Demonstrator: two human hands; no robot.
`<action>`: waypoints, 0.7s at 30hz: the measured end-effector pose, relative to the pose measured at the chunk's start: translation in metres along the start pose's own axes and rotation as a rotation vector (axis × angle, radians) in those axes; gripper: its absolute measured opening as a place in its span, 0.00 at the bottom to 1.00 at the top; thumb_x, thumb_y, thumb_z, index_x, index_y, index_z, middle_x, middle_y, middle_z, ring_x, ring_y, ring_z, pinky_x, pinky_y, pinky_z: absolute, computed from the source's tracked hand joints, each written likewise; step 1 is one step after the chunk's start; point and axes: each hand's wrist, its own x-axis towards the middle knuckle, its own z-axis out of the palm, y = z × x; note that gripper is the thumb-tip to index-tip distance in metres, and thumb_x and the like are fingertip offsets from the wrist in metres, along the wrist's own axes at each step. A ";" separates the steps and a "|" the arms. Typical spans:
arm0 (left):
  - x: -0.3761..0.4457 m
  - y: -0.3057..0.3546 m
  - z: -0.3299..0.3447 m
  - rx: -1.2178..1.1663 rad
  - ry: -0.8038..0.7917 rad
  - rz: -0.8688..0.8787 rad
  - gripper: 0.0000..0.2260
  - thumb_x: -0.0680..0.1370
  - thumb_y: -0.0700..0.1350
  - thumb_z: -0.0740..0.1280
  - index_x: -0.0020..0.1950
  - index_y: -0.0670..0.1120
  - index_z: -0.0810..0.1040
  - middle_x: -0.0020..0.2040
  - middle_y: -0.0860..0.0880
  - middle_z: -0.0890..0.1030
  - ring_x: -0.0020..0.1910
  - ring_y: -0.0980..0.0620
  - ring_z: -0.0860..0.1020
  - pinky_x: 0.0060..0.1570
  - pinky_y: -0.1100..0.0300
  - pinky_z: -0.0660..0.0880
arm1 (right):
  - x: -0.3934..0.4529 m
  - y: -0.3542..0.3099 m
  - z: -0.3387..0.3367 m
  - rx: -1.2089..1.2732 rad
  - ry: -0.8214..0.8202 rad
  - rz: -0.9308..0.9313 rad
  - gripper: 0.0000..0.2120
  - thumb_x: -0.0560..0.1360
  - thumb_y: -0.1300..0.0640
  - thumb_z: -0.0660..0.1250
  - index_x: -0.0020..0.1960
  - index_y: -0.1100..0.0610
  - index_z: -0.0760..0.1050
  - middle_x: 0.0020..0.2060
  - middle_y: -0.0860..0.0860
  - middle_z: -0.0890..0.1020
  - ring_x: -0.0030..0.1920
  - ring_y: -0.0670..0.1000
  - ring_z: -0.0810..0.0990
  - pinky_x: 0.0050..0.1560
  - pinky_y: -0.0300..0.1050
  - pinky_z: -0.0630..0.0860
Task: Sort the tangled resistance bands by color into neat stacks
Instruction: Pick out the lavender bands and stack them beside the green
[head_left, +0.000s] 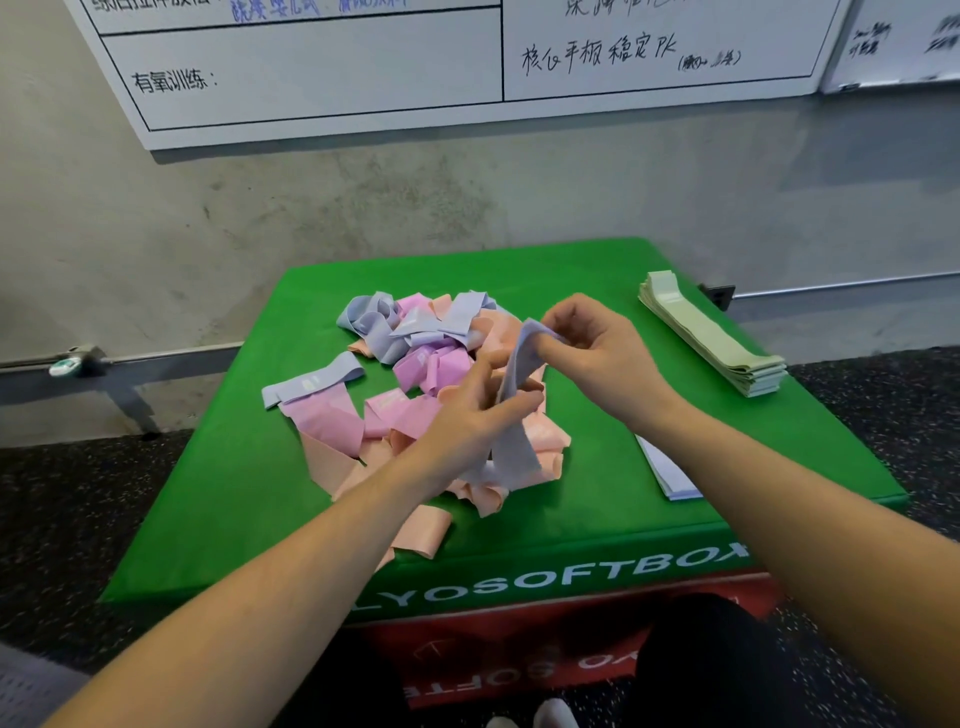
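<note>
A tangled heap of lavender, pink and peach resistance bands (415, 358) lies in the middle of the green soft box (249, 493). Above the heap I hold one lavender band (511, 415) with both hands. My right hand (592, 353) pinches its upper end, and my left hand (467, 415) grips it lower down while its loose end hangs over the peach bands. A neat stack of pale green bands (711, 338) lies at the box's right edge. A small lavender stack (670, 473) shows under my right forearm, partly hidden.
The green box sits on a red box (519, 649) against a concrete wall with a whiteboard (311, 78) above. Dark speckled floor surrounds it. My knee (711, 654) and shoe tips are below the box front. A wall socket (719, 296) sits behind the green stack.
</note>
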 end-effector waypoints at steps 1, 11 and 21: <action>-0.004 -0.002 0.002 0.031 0.009 -0.005 0.15 0.79 0.48 0.70 0.64 0.52 0.71 0.57 0.49 0.82 0.57 0.54 0.81 0.60 0.55 0.76 | 0.002 0.000 0.000 -0.013 0.031 0.004 0.12 0.74 0.67 0.69 0.40 0.51 0.75 0.33 0.45 0.77 0.34 0.43 0.72 0.38 0.38 0.69; 0.006 -0.001 0.009 -0.049 0.238 -0.043 0.11 0.85 0.44 0.59 0.61 0.45 0.80 0.50 0.45 0.85 0.48 0.51 0.82 0.50 0.57 0.78 | 0.011 -0.008 0.007 0.303 0.032 0.287 0.05 0.79 0.58 0.68 0.45 0.52 0.76 0.37 0.48 0.78 0.35 0.47 0.75 0.35 0.40 0.74; 0.023 0.013 0.013 -0.424 0.400 -0.058 0.07 0.83 0.38 0.56 0.53 0.45 0.74 0.37 0.47 0.82 0.34 0.47 0.78 0.39 0.51 0.77 | -0.048 0.027 0.016 0.280 -0.110 0.305 0.08 0.80 0.54 0.66 0.47 0.58 0.72 0.38 0.50 0.80 0.38 0.47 0.78 0.42 0.40 0.76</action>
